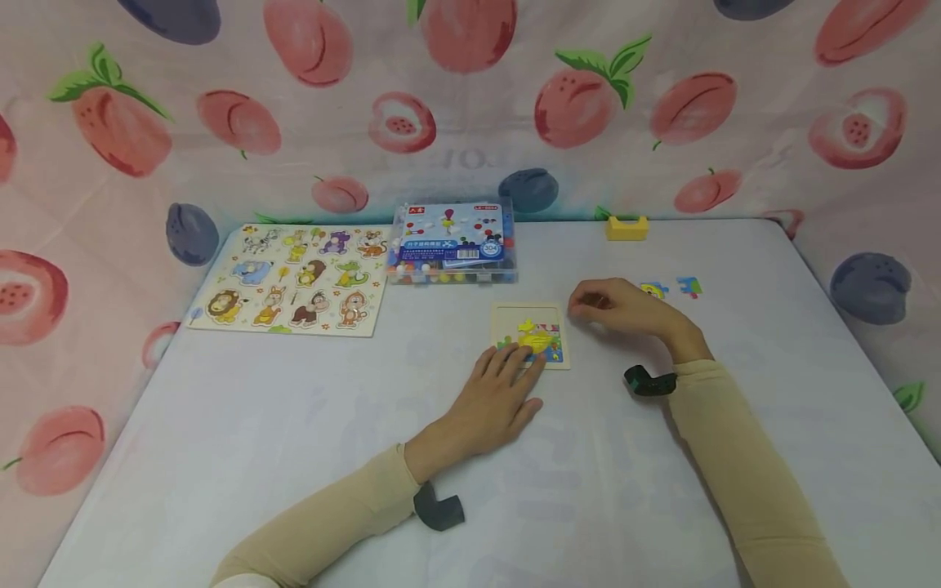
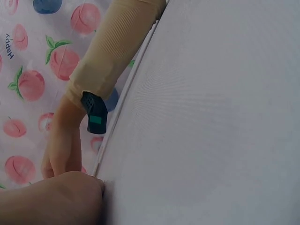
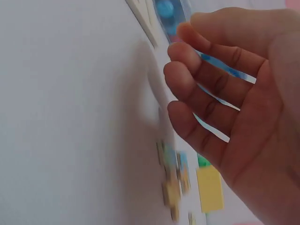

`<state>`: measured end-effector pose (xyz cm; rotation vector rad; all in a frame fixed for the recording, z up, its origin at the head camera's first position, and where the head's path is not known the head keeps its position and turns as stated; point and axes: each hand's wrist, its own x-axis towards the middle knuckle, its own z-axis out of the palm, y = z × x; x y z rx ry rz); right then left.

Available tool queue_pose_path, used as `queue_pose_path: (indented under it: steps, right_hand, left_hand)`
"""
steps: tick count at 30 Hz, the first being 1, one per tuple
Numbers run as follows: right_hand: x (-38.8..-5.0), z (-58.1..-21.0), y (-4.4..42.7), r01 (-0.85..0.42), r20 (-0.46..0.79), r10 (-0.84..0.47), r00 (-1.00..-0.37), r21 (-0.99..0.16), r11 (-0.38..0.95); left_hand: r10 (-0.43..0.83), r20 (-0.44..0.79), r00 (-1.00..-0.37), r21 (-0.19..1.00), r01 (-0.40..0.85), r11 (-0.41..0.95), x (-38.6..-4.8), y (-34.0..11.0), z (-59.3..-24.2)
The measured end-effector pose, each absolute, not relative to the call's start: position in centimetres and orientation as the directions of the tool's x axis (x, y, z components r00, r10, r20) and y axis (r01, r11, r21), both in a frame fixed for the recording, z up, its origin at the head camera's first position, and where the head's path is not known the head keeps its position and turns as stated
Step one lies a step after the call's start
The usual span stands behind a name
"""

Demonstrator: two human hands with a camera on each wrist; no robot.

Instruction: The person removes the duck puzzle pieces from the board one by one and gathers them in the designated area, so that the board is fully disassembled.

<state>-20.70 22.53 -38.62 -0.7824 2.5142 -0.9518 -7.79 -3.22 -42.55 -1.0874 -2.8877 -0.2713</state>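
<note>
A small wooden puzzle tray point(image 1: 529, 310) holds joined pieces with a yellow duck picture point(image 1: 540, 340). My left hand point(image 1: 494, 404) lies across the tray's near edge, its fingers spread and fingertips on the lower pieces. To the right of the tray hovers my right hand point(image 1: 625, 306); in the right wrist view this hand point(image 3: 234, 93) shows loosely bent fingers with nothing between them. Two loose puzzle pieces point(image 1: 689, 287) lie just beyond it. The left wrist view shows only part of the left hand point(image 2: 51, 199), with the right hand point(image 2: 63, 150) behind.
At the back left lies an animal puzzle board point(image 1: 287, 314), beside a clear plastic box point(image 1: 454, 237) with coloured parts inside. A yellow block point(image 1: 627, 229) stands near the table's back edge. Behind the table hangs a fruit-patterned cloth point(image 1: 470, 98).
</note>
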Motion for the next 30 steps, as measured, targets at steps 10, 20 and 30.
queue_pose_path:
  steps: [10, 20, 30]
  right_hand:
    - [-19.6, -38.9, 19.1, -0.405, -0.104, -0.652, -0.751, -0.708, 0.579]
    - [-19.4, -39.5, 18.4, -0.413, -0.114, -0.662, -0.740, -0.701, 0.582]
    - [-19.3, -39.7, 18.1, -0.436, -0.097, -0.670, -0.736, -0.690, 0.578]
  left_hand:
    - [0.656, 0.116, -0.746, 0.151, 0.666, 0.730, -7.8, -3.3, -42.4]
    - [0.667, 0.125, -0.734, 0.115, 0.679, 0.725, -7.9, -3.3, -42.3]
    - [0.663, 0.118, -0.739, 0.111, 0.674, 0.731, -7.8, -3.3, -42.3]
